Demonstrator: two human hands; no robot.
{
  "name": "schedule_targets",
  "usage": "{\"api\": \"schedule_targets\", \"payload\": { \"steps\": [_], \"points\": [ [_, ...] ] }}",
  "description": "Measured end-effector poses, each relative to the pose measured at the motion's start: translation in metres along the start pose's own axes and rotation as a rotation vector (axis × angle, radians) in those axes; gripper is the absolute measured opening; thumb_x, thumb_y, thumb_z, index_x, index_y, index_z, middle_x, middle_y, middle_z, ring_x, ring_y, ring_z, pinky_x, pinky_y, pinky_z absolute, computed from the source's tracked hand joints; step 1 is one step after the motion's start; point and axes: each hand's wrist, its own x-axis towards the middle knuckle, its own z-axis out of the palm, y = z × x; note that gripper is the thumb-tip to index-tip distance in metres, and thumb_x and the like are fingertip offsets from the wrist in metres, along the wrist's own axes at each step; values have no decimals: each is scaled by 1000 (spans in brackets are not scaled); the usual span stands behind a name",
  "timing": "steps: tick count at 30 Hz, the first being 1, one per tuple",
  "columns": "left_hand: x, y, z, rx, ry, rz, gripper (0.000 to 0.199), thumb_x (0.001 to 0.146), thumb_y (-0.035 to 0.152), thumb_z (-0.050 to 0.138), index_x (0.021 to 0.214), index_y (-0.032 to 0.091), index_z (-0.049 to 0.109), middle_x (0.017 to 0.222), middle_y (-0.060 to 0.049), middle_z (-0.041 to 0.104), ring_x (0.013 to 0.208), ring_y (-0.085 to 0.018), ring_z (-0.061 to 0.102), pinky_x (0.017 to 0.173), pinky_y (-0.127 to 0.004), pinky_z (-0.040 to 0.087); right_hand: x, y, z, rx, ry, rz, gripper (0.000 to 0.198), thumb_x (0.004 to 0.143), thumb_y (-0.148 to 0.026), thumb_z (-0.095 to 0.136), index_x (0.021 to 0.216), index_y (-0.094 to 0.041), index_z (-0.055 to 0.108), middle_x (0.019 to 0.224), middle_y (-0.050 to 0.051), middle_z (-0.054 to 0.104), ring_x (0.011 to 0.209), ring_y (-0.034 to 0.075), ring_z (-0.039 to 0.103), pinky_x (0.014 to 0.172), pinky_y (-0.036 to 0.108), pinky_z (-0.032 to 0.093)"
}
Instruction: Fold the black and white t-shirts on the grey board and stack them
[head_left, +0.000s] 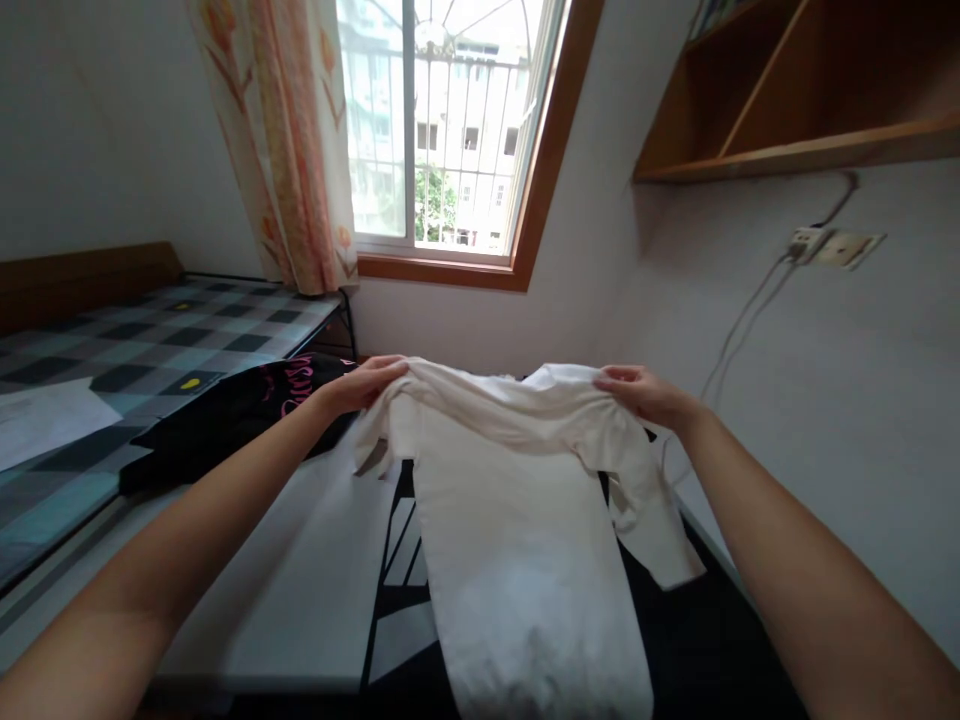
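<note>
A white long-sleeved shirt [517,540] is stretched between my two hands, its body hanging down toward me. My left hand [373,380] pinches it at the upper left corner, near the shoulder. At the upper right corner my right hand [646,393] grips it the same way, fingers closed on the cloth. One sleeve droops below my right hand; the cloth on the left side bunches under my left hand. Dark marks show on the shirt near its lower end. Beneath it lies a black surface with white shapes [405,540], mostly covered by the shirt.
A white board-like surface [292,580] lies left of the shirt. Behind it are a black garment with pink lettering [247,405] and a checked bed [217,315] with a paper sheet [52,418]. Wooden shelves [795,150] and a socket with cables [814,245] are on the right wall.
</note>
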Motion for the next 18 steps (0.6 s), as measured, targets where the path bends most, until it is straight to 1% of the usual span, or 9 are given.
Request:
{"api": "schedule_targets", "payload": {
  "steps": [2, 3, 4, 6, 8, 10, 14, 16, 18],
  "points": [
    [13, -5, -11, -13, 180, 39, 60, 70, 64, 66, 107, 16, 65, 89, -5, 69, 73, -16, 62, 65, -24, 49, 19, 7, -7, 93, 154, -23, 56, 58, -64, 76, 91, -18, 70, 89, 9, 72, 74, 20, 66, 65, 30, 53],
    [21, -10, -14, 61, 269, 31, 57, 69, 61, 67, 103, 16, 65, 87, -4, 69, 73, -16, 62, 64, -24, 49, 30, 11, -9, 76, 228, -17, 54, 61, -62, 75, 92, -18, 71, 90, 10, 73, 76, 21, 67, 66, 31, 53],
    [30, -15, -17, 193, 335, 0, 51, 68, 56, 69, 99, 16, 65, 84, -4, 69, 73, -17, 63, 64, -24, 49, 42, 17, -8, 2, 292, 12, 49, 64, -57, 74, 91, -17, 72, 90, 11, 73, 78, 22, 67, 68, 32, 53],
    [45, -27, -18, 512, 384, -90, 39, 63, 43, 72, 90, 15, 67, 81, -4, 69, 76, -19, 63, 65, -24, 48, 66, 30, 1, -303, 405, 115, 34, 66, -45, 76, 84, -16, 74, 92, 13, 73, 87, 25, 68, 75, 34, 53],
    [58, -36, -16, 735, 331, -172, 27, 57, 31, 72, 80, 16, 68, 76, -4, 69, 77, -21, 64, 65, -24, 47, 85, 44, 16, -639, 472, 208, 23, 67, -35, 75, 84, -20, 75, 102, 12, 73, 99, 27, 65, 85, 36, 51],
    [66, -43, -14, 803, 251, -216, 17, 54, 27, 71, 68, 17, 67, 67, -3, 67, 71, -21, 63, 62, -24, 45, 98, 55, 33, -800, 434, 241, 26, 71, -34, 71, 94, -22, 76, 111, 11, 71, 107, 27, 63, 90, 37, 49],
    [73, -52, -11, 818, 128, -226, 16, 60, 34, 65, 58, 18, 65, 56, -1, 62, 61, -19, 60, 55, -24, 42, 108, 70, 60, -873, 252, 216, 47, 76, -38, 65, 119, -19, 68, 123, 14, 66, 112, 27, 61, 90, 34, 47],
    [76, -56, -10, 825, 110, -203, 19, 64, 35, 62, 62, 17, 67, 60, -2, 63, 64, -19, 61, 56, -23, 42, 110, 75, 67, -921, 226, 220, 53, 78, -39, 62, 126, -17, 64, 129, 16, 62, 116, 29, 58, 92, 37, 46],
    [79, -60, -8, 832, 117, -169, 22, 64, 33, 63, 76, 16, 71, 70, -3, 66, 71, -20, 63, 61, -24, 45, 112, 78, 69, -956, 243, 246, 55, 78, -40, 61, 127, -16, 63, 132, 18, 59, 118, 32, 57, 93, 40, 45]
  ]
}}
